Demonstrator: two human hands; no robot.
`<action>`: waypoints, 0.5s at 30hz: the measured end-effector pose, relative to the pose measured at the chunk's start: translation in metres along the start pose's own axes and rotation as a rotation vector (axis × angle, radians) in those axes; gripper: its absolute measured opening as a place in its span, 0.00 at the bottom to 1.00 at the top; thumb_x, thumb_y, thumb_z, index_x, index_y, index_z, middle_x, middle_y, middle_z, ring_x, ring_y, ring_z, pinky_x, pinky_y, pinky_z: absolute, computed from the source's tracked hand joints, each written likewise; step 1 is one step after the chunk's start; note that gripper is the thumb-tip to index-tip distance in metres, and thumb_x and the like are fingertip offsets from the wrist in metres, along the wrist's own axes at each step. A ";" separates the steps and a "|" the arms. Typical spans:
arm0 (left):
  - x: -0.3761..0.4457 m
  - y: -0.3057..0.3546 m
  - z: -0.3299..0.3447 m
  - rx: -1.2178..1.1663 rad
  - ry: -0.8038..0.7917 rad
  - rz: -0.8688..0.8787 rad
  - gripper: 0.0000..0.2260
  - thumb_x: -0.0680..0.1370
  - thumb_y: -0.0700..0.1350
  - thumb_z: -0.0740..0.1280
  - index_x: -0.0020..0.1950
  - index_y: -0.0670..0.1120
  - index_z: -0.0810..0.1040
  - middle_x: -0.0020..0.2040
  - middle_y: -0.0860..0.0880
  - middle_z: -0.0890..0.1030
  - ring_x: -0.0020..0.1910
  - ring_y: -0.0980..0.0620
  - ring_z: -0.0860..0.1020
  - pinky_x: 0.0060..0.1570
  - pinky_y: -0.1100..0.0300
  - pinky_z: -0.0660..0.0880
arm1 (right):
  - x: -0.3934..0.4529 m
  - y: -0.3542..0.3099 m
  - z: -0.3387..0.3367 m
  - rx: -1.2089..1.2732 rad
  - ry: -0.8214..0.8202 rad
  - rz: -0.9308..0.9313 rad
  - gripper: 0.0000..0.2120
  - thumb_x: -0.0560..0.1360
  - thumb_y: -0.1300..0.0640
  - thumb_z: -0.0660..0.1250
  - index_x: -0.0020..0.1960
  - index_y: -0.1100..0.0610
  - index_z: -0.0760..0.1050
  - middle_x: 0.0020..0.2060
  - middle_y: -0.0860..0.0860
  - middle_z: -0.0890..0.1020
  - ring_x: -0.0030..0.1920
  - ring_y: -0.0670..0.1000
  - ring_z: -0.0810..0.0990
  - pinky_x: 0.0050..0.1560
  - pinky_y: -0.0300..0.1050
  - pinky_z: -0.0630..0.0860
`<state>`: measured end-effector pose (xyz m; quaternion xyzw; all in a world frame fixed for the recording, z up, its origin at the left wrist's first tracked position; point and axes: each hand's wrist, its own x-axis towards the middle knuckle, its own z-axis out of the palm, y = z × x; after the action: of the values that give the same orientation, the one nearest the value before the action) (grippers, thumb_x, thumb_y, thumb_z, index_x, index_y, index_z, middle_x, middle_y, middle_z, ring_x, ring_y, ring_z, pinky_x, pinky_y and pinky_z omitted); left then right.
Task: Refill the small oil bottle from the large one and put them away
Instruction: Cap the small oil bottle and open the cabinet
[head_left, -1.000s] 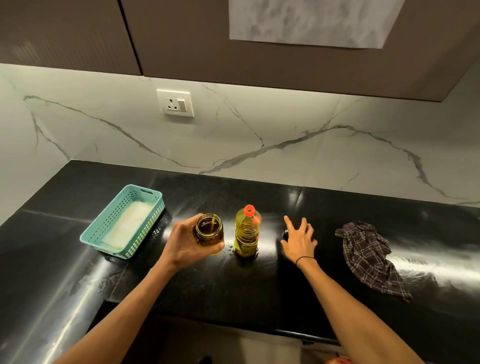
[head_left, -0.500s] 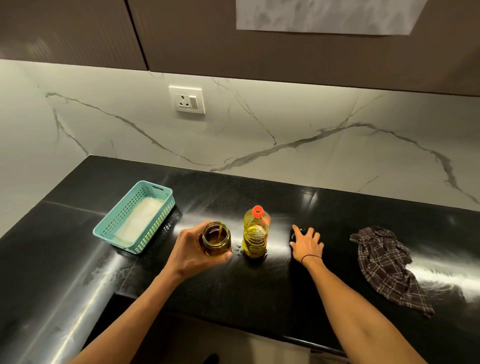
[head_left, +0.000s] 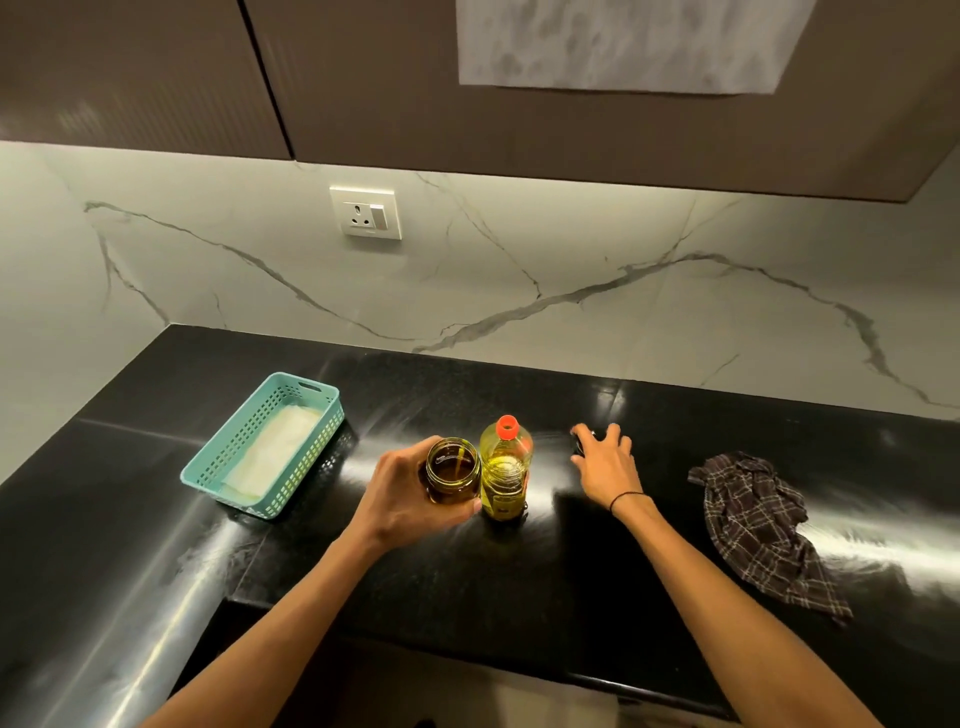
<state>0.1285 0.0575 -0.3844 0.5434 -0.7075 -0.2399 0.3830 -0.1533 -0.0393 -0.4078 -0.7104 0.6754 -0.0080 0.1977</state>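
Small oil bottle (head_left: 453, 470), a wide-mouthed amber jar, was open-topped, holding dark oil, and upright in the left hand (head_left: 402, 501), fingers curled round its body. The large oil bottle (head_left: 505, 467), orange cap on, stood on the bench (head_left: 519, 582) touching or just beside the jar, on its right.

Right hand (head_left: 605, 462), fingers bent over a small dark object (head_left: 582, 441) just right of the large bottle; probably the jar's lid, but too hidden to confirm, and the grip on it could not be judged.

Judgement: capping step. Keep jar level and seated in the left grip, start threads square, avoid knocking the tall bottle.

Teal basket (head_left: 262, 449) stood well left of the left hand; checked cloth (head_left: 758, 525) lay right of the other.
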 end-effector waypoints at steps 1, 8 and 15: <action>0.003 0.002 0.001 -0.009 -0.014 0.004 0.24 0.67 0.56 0.84 0.60 0.56 0.82 0.52 0.63 0.86 0.52 0.61 0.85 0.51 0.63 0.83 | -0.004 -0.005 -0.014 0.015 0.012 -0.028 0.19 0.85 0.54 0.62 0.75 0.51 0.65 0.71 0.62 0.63 0.70 0.63 0.69 0.70 0.59 0.73; 0.034 0.028 0.006 -0.068 -0.034 0.053 0.23 0.67 0.55 0.84 0.60 0.57 0.83 0.51 0.63 0.86 0.53 0.59 0.85 0.53 0.65 0.81 | -0.063 -0.052 -0.132 0.125 -0.018 -0.356 0.19 0.83 0.49 0.66 0.72 0.44 0.67 0.63 0.56 0.69 0.63 0.59 0.74 0.67 0.59 0.76; 0.061 0.049 0.009 -0.098 -0.093 0.076 0.22 0.68 0.55 0.84 0.58 0.53 0.84 0.48 0.58 0.87 0.49 0.58 0.86 0.53 0.59 0.84 | -0.107 -0.092 -0.175 -0.005 -0.084 -0.559 0.20 0.83 0.48 0.65 0.73 0.41 0.66 0.61 0.54 0.70 0.62 0.54 0.71 0.65 0.53 0.75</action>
<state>0.0850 0.0131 -0.3357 0.4851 -0.7320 -0.2847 0.3846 -0.1239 0.0168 -0.1923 -0.8693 0.4447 -0.0311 0.2137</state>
